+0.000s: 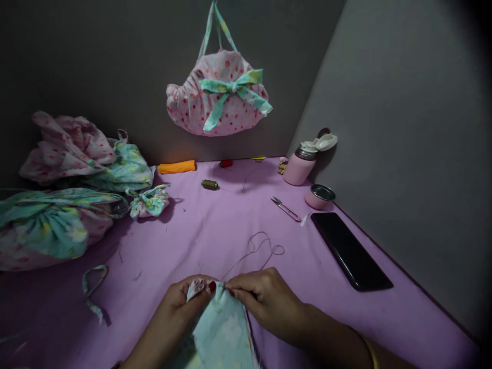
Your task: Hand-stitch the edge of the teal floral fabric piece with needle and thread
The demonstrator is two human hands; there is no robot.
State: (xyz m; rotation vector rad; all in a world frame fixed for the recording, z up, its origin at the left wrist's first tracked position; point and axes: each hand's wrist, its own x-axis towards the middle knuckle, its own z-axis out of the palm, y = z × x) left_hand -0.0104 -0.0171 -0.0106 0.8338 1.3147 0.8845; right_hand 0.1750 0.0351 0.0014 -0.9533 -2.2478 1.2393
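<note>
A piece of mint-green floral fabric (223, 330) hangs down toward me, its gathered top edge between my two hands. My left hand (184, 300) is closed on that edge, thumb on top, with a pink-dotted bit of cloth bunched beside the thumb. At the right end of the gather, my right hand (265, 297) pinches thumb and forefinger together against the fabric. What lies between those fingertips is too small to make out. A dark thread (251, 248) runs from the fabric by the fingertips and loops loosely on the purple cloth (215, 230) beyond.
Thread snips (285, 209), a black phone (351, 251), a pink bottle (300, 166) and its cap (320, 197) are at right. Behind lie a thread spool (209, 184) and orange cloth (177, 167). Fabric bags (57, 225) pile at left; a dotted bag (219, 102) hangs ahead.
</note>
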